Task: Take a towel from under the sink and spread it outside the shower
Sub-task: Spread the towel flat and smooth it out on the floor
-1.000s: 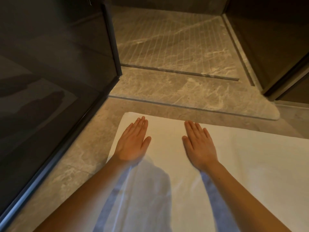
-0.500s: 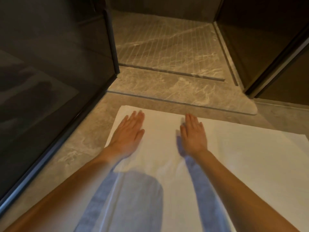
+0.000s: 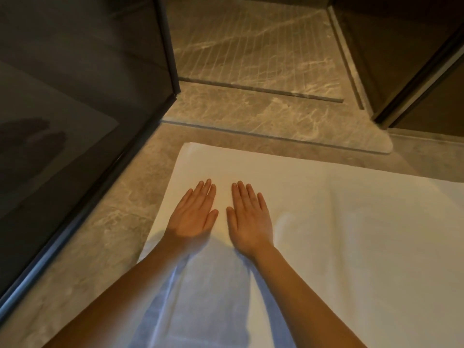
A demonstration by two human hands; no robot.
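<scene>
Towel point(image 3: 339, 222), white, is lying flat on the marble floor point(image 3: 95, 237) just outside the shower sill point(image 3: 263, 116). Left hand point(image 3: 192, 217) and right hand point(image 3: 251, 219) are pressing it side by side, fingers point(image 3: 209, 194) straight and held together. Its near and right edges are running out of view.

A dark glass panel point(image 3: 75, 101) stands left on the marble floor point(image 3: 108, 232).

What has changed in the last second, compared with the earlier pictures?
The left hand and right hand slid closer together on the towel and back from its far edge. Nothing was gripped or released. Both hands stay flat, palms down; the towel stays spread on the floor.
</scene>
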